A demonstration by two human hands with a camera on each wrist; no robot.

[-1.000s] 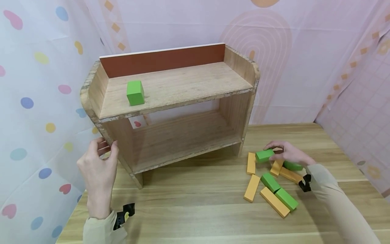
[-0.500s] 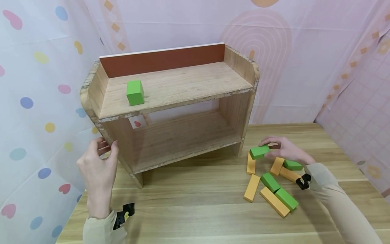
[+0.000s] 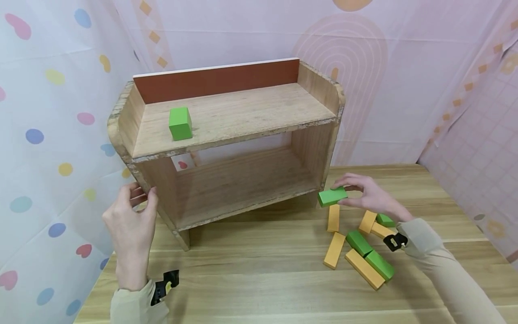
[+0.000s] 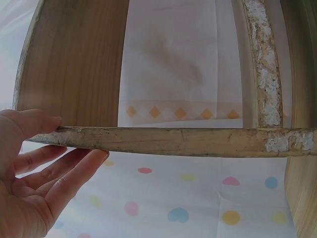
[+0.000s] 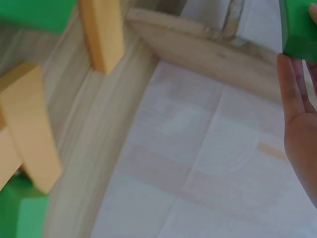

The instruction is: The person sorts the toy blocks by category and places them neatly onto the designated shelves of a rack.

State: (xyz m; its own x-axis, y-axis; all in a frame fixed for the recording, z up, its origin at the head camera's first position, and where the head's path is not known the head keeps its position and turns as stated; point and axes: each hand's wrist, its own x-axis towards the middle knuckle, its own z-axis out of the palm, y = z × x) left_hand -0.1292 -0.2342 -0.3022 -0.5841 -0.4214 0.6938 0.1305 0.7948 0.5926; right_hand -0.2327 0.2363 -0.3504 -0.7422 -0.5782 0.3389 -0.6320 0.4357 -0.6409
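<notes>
1. Block, green (image 3: pixel 332 196): pinched between thumb and fingers of right hand (image 3: pixel 366 193), at the fingertips on the hand's left. One second ago it was lower, down among the loose pieces; now it is up off the table (image 3: pixel 259 288) and farther left, overlapping the shelf's right leg in the head view. Cannot tell if it touches the leg.
2. Right hand: narrow grip, one block only. Shifted left and away from the body along with it.
3. Left hand (image 3: pixel 131 220): pinching the front edge of the left side panel (image 4: pixel 198 141) of the shelf (image 3: pixel 243 105), thumb on the inner face, fingers on the outer. Same spot as a second ago.
4. Shelf sits between the hands, no visible shift.
5. Green cube (image 3: pixel 180 123): on the top board, up and right of left hand, unmoved.
6. Just below the held block: one orange block (image 3: pixel 333 218), another (image 3: pixel 334 250) nearer the body. Both unmoved.
7. Below right hand: two green blocks (image 3: pixel 359 242) end to end, long orange piece (image 3: pixel 365 269) alongside.
8. Under right wrist: two orange pieces (image 3: pixel 368 222) touching, plus a green piece (image 3: pixel 385 220) partly hidden by the sleeve.
</notes>
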